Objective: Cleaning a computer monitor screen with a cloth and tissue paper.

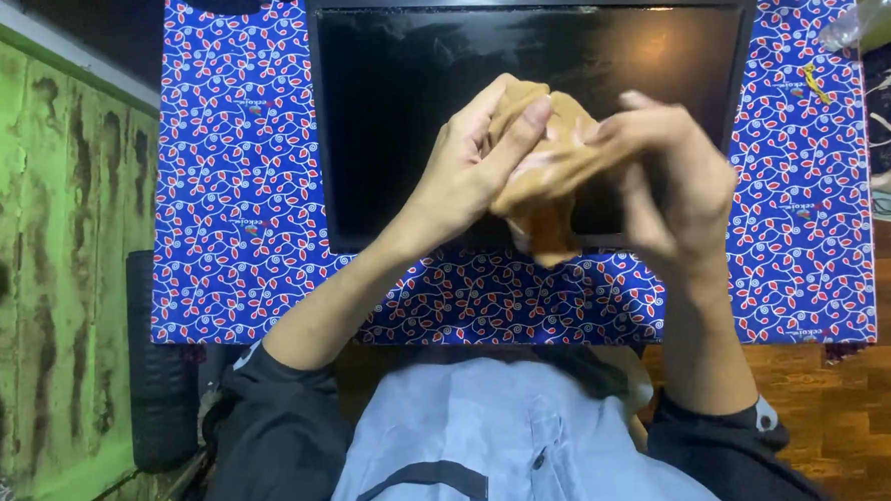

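Head view: tan cloth [541,191], crumpled; both hands' grip bunches it.

Both hands [562,170] bunching tan cloth [544,216], above flat monitor [409,102], patterned blue cover [233,190]

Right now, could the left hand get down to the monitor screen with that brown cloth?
Probably yes. The left hand and right hand both grip the brown cloth directly above the monitor screen, which lies flat and bare, with nothing between.

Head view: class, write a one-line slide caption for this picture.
Both hands, left hand and right hand, bunch a tan cloth above a dark flat monitor lying on a blue patterned tablecloth.
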